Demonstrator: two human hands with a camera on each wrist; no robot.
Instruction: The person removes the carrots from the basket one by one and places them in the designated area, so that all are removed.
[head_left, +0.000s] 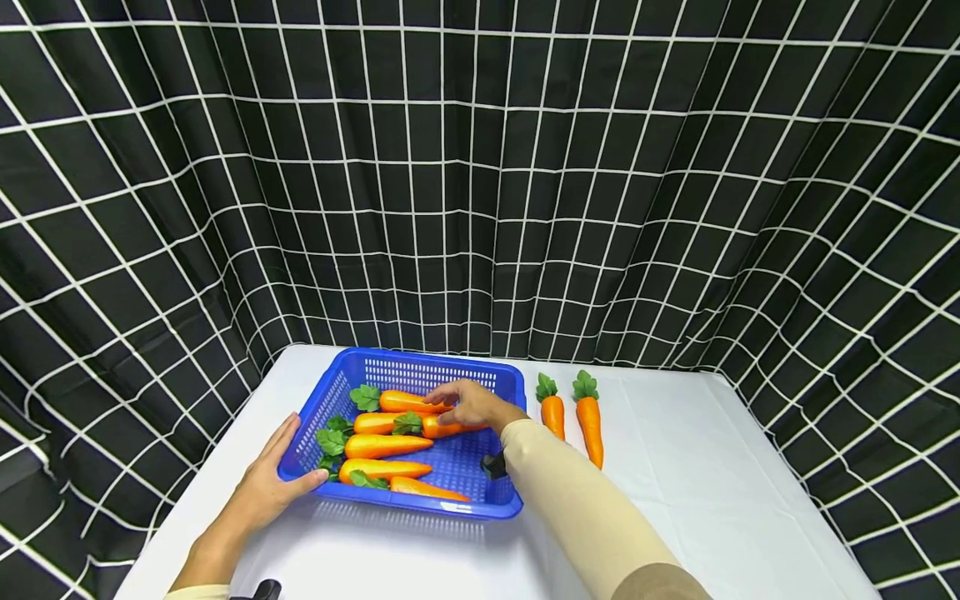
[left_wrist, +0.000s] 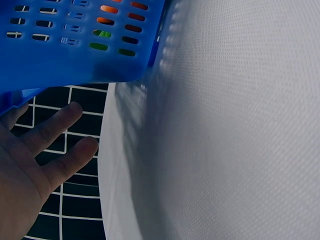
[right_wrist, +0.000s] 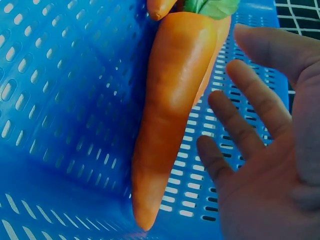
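Looks like a lab-style test booth: black fabric curtains with white grid lines (head_left: 457, 187) left, far and right, around a white cloth-covered surface (head_left: 712, 483).

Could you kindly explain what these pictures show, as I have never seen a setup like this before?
Certainly. There is no machine here: a person works with bare hands and wears three cameras. The wide picture comes from the head, looking forward and down; the other two come from the wrists, one per hand.

On the white table stands a blue basket with several orange carrots inside. Two more carrots lie to its right.

The left hand is spread at the basket's left side. The right hand is inside the basket near a carrot, but its wrist view shows nothing gripped.
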